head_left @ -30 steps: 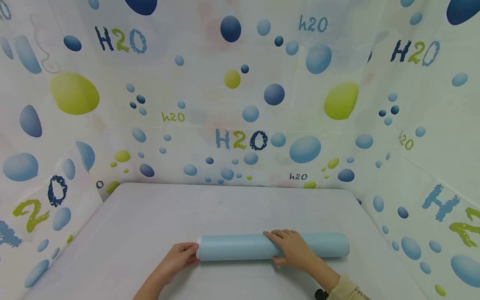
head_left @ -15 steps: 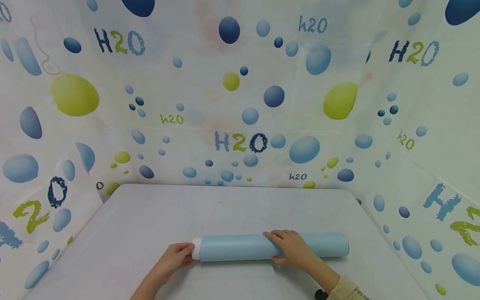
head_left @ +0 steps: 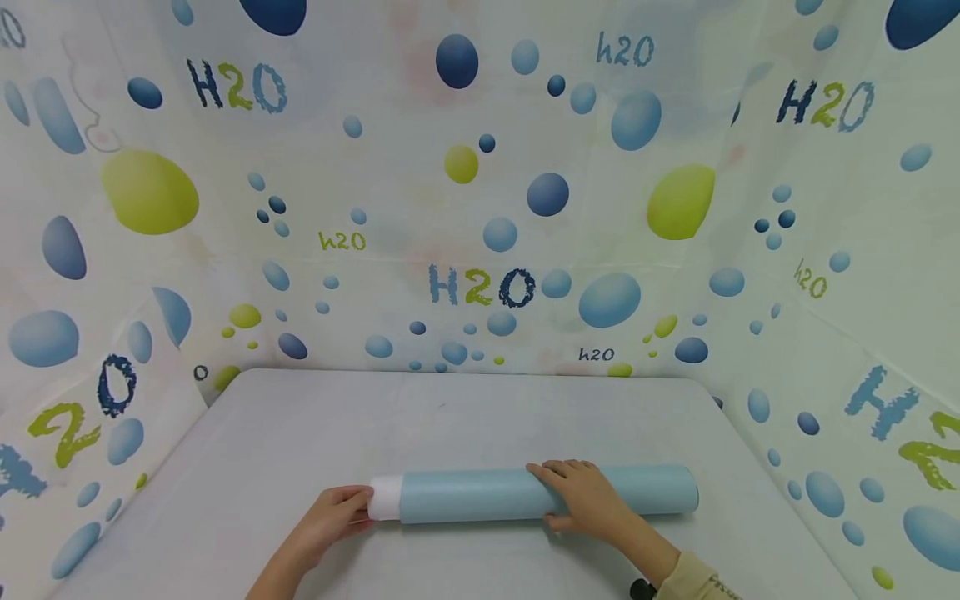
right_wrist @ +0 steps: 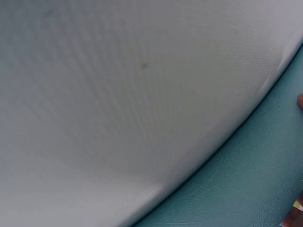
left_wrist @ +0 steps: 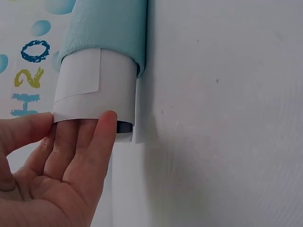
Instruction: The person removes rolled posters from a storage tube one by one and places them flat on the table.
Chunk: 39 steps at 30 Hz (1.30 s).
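A light blue roll [head_left: 480, 496] with a leathery surface lies crosswise on the white table. From its left end juts a white paper tube [head_left: 386, 498], smooth with an overlapping edge in the left wrist view. My left hand [head_left: 330, 518] pinches the tube's rim; the left wrist view has the thumb at the rim and other fingers reaching inside its mouth. My right hand [head_left: 585, 500] grips the blue roll right of its middle, thumb on the near side and fingers over the top. In the right wrist view, blue material [right_wrist: 236, 175] fills the lower right corner, with only bits of fingers showing.
The white tabletop [head_left: 450, 417] extends behind and around the roll. Bubble-patterned sheeting [head_left: 480, 167] with H2O lettering hangs behind the table and along both sides. A small black object [head_left: 642, 589] sits by the right sleeve at the bottom edge.
My left hand has moved left, drawing the white tube farther out of the blue roll; at first barely an edge showed. My right hand and the blue roll have stayed in place.
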Motion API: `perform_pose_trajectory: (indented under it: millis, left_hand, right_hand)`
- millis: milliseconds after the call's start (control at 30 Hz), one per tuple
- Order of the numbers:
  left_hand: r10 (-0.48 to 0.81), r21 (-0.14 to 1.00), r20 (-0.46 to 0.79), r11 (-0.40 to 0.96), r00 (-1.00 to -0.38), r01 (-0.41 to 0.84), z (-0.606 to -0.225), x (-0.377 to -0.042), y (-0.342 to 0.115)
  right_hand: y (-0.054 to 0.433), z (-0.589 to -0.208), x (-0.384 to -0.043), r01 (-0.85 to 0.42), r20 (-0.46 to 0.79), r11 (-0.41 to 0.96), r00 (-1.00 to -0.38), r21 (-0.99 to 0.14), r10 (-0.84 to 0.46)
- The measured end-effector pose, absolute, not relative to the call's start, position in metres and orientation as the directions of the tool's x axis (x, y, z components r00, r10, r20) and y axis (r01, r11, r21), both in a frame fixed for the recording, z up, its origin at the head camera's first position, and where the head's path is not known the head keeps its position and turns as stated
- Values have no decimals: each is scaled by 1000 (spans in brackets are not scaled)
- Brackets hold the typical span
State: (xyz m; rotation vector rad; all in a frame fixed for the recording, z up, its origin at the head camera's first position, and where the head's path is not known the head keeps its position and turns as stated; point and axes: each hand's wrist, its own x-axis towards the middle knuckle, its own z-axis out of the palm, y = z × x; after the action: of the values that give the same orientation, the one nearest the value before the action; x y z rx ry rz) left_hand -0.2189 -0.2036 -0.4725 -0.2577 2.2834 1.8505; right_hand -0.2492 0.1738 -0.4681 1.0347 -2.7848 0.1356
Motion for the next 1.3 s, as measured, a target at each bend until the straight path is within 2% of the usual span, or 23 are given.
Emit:
perform_pose_trajectory:
  millis: [1300]
  left_hand:
    - [-114,913,-279,276,-954,-300,-467,-210,-260]
  right_hand:
    - [179,-477,-250,-667,231,745,-727,-11,-647]
